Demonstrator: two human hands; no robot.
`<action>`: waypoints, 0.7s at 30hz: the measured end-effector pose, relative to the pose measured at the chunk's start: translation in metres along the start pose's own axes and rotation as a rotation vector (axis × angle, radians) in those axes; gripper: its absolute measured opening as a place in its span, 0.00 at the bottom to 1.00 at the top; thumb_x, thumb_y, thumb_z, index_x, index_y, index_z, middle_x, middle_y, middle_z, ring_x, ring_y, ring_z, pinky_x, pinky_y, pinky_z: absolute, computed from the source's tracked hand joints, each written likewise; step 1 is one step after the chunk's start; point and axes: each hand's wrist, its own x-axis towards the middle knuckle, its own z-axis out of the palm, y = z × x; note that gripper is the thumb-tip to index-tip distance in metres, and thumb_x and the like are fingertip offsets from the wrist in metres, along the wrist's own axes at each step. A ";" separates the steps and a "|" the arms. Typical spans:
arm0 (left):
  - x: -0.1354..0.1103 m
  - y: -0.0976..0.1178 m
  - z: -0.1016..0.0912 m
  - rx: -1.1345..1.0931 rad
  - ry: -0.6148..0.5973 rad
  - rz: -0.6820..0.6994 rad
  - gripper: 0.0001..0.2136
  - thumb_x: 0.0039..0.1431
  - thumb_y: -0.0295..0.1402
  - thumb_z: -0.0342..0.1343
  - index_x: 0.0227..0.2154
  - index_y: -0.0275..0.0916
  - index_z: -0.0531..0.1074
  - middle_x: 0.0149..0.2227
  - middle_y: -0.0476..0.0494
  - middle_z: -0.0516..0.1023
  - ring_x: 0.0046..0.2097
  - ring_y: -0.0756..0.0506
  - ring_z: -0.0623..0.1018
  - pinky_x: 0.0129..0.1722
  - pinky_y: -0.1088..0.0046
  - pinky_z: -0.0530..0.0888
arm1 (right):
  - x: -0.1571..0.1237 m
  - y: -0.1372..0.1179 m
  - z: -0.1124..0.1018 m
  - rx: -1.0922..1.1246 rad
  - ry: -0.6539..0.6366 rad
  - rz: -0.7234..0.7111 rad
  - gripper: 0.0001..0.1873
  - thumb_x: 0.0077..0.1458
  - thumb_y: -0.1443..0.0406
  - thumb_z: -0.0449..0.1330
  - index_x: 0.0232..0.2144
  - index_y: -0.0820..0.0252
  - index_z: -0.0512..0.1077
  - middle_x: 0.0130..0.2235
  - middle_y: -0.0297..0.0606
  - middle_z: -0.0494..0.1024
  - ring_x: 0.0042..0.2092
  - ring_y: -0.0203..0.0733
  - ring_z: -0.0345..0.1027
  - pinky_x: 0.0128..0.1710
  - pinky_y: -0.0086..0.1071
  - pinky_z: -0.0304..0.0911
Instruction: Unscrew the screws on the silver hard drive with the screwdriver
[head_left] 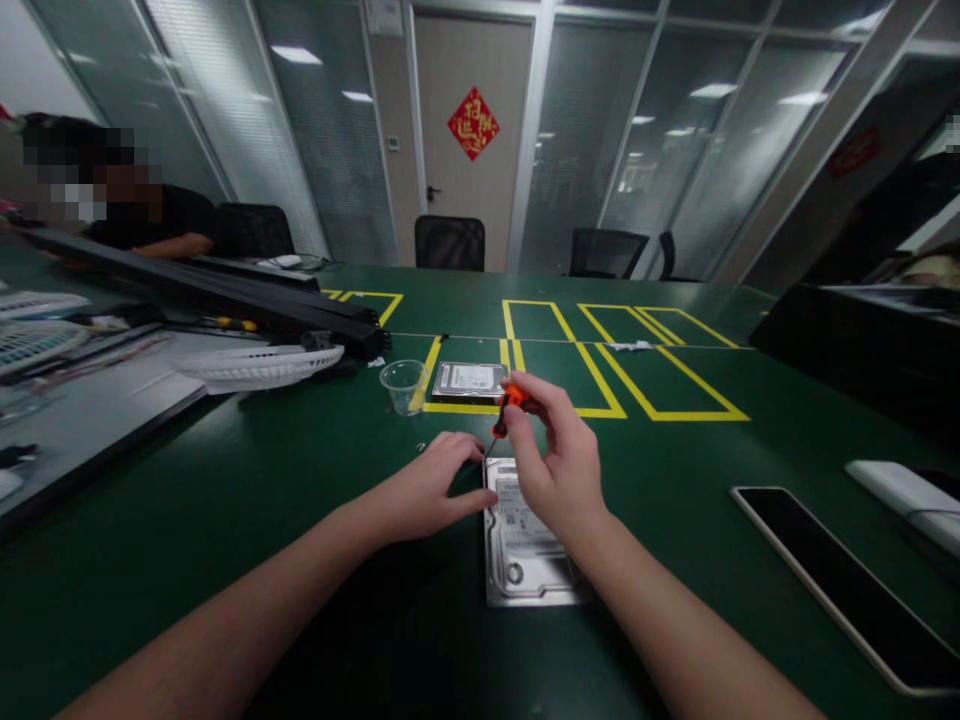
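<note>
A silver hard drive lies flat on the green table, label side up. My right hand is closed around the orange and black handle of a screwdriver. The slim shaft points down, its tip at the drive's upper left corner. My left hand grips the drive's left edge, thumb on the edge and fingertips by that same corner. My right hand covers part of the drive's label. A few tiny metal bits, perhaps screws, lie beyond my left hand.
Behind my hands are a second hard drive and a clear plastic cup. A phone-like slab lies at right. White fan-like covers and long black bars fill the left. A person sits beyond them.
</note>
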 end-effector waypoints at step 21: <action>0.000 -0.001 0.000 0.012 0.000 0.000 0.16 0.67 0.44 0.66 0.51 0.42 0.73 0.56 0.37 0.76 0.60 0.33 0.74 0.62 0.50 0.73 | 0.004 -0.003 -0.003 -0.071 0.008 -0.056 0.18 0.68 0.68 0.62 0.58 0.52 0.74 0.50 0.41 0.81 0.52 0.42 0.77 0.54 0.42 0.77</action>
